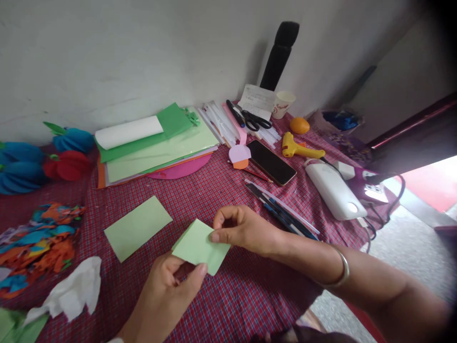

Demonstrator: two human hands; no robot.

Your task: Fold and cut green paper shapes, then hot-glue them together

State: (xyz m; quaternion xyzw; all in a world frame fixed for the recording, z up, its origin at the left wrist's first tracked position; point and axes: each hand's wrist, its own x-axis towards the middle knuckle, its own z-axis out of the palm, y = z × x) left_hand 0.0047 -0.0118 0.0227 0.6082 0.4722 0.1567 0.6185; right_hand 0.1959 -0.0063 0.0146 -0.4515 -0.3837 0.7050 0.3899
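Note:
A folded piece of light green paper (pixel 200 245) is held above the checked cloth between both hands. My left hand (pixel 167 290) pinches its lower left edge, thumb on top. On the upper right corner, my right hand (pixel 246 231) grips it between thumb and index finger; a silver bangle circles that wrist. The fingers beneath the paper are partly hidden. Flat on the cloth to the left lies a light green paper rectangle (pixel 138 228).
Paper sheets (pixel 171 147) are stacked near the wall. Paper scraps (pixel 46 238) and a crumpled white tissue (pixel 74 288) lie left. Rightward are a phone (pixel 273 162), black scissors (pixel 255 120), a yellow glue gun (pixel 300 147), a white power bank (pixel 333 188) and pens (pixel 282 212).

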